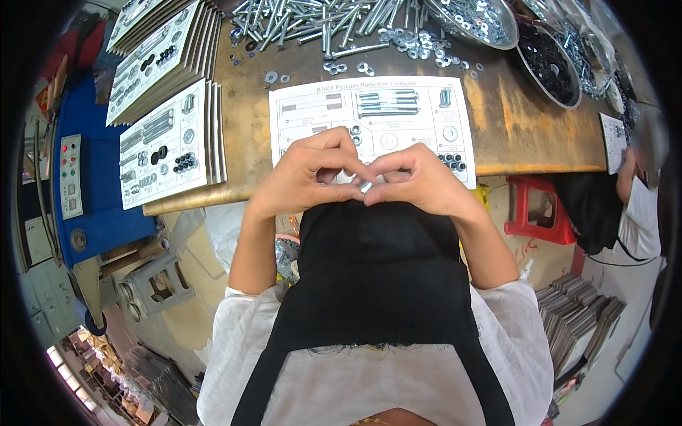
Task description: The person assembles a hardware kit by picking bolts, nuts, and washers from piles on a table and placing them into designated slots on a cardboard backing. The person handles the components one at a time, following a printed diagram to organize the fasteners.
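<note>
Both hands meet at near table edge: left hand (pixel 302 177) and right hand (pixel 415 177), fingertips pinched together on small metal part (pixel 364 186), probably washer, over printed card (pixel 369 124) for placement. Bolts (pixel 312 21) heaped far.

bright, even daylight throughout; soft short shadows under the hands (pixel 369 181). mild glare on metal bolts (pixel 312 21) at twelve o'clock. strong fisheye bending toward a black rim; slight blur at three o'clock.
</note>
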A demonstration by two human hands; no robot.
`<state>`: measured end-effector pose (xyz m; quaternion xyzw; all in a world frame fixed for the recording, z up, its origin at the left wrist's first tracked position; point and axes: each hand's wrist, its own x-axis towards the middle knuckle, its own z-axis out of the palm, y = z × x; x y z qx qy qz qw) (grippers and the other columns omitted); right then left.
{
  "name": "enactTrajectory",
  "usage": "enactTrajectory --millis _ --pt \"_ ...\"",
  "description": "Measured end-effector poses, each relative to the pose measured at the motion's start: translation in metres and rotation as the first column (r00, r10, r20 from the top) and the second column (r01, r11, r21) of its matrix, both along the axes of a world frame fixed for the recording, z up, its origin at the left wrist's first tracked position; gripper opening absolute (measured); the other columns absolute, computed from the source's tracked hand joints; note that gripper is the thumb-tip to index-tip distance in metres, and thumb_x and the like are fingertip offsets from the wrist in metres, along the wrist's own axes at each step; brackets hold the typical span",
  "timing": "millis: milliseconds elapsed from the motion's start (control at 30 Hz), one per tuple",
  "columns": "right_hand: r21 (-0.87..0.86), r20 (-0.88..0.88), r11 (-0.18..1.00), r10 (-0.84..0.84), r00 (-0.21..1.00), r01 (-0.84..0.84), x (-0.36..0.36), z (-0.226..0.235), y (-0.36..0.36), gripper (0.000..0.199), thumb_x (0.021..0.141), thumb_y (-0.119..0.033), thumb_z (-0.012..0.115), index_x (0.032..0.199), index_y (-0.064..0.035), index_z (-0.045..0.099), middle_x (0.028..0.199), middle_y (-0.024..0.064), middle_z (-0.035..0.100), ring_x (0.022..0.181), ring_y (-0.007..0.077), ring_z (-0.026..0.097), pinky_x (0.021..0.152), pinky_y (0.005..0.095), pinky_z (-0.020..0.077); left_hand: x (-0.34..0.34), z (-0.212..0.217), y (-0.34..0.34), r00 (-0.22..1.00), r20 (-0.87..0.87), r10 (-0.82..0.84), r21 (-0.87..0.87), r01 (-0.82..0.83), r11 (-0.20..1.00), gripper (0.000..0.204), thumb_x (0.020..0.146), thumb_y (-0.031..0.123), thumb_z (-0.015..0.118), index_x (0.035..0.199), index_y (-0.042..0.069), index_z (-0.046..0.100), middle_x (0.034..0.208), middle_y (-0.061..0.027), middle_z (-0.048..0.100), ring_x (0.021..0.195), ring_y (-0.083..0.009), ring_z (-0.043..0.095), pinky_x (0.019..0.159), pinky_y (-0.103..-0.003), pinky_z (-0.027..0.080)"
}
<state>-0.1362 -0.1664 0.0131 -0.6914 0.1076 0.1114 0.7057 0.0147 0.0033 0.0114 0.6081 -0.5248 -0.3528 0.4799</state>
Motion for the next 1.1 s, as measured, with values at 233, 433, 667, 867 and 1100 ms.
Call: enactTrajectory --millis 233,433,667,867,1100 --pt "-0.041 0.193 0.949 -0.301 0.934 0.314 -0.016 0.005 0.023 0.027 0.076 -0.001 0.077 0.102 -0.0059 0.073 0.057 -0.0095 0.031 0.055 0.0009 0.025 0.049 0.021 0.021 -0.03 -0.015 0.001 0.679 0.475 0.56 -0.656 -0.151 0.74 0.038 0.059 0.01 0.085 0.095 0.013 0.075 0.081 0.0004 0.064 0.068 -0.0129 0.06 0.054 -0.024 0.043" --pt "0.029 0.266 0.939 -0.336 0.903 0.341 -0.017 -0.012 0.033 0.031 0.074 0.002 0.077 0.103 -0.0063 0.073 0.058 -0.0099 0.03 0.055 0.0009 0.024 0.05 0.0205 0.021 -0.038 -0.026 0.005 0.663 0.421 0.619 -0.706 -0.189 0.682 0.038 0.057 0.012 0.086 0.094 0.013 0.075 0.082 0.0027 0.062 0.067 -0.0114 0.06 0.054 -0.024 0.044" --pt "0.151 0.256 0.929 -0.368 0.894 0.338 -0.014 -0.015 0.035 0.031 0.074 0.005 0.076 0.103 -0.0063 0.073 0.058 -0.0101 0.029 0.055 0.0008 0.024 0.05 0.0202 0.021 -0.04 -0.032 0.004 0.646 0.374 0.665 -0.746 -0.217 0.63 0.039 0.057 0.013 0.087 0.093 0.012 0.074 0.085 0.0019 0.063 0.066 -0.012 0.06 0.054 -0.024 0.046" --pt "0.091 0.252 0.922 -0.386 0.887 0.375 -0.014 -0.021 0.032 0.026 0.074 0.001 0.078 0.1 -0.0042 0.072 0.057 -0.0106 0.028 0.055 0.0007 0.025 0.05 0.0203 0.0219 -0.037 -0.029 -0.003 0.655 0.427 0.623 -0.702 -0.194 0.685 0.041 0.058 0.009 0.084 0.097 0.012 0.073 0.093 -0.0008 0.066 0.068 -0.0141 0.062 0.055 -0.026 0.047" --pt "0.196 0.203 0.901 -0.423 0.883 0.387 -0.012 -0.029 0.03 0.019 0.08 -0.001 0.075 0.099 -0.0012 0.072 0.058 -0.0099 0.036 0.056 0.0 0.03 0.051 0.0192 0.025 -0.032 -0.026 -0.008 0.861 0.221 0.458 -0.583 -0.26 0.77 0.036 0.06 0.004 0.08 0.095 0.003 0.07 0.095 -0.01 0.064 0.075 -0.0159 0.062 0.061 -0.025 0.048"
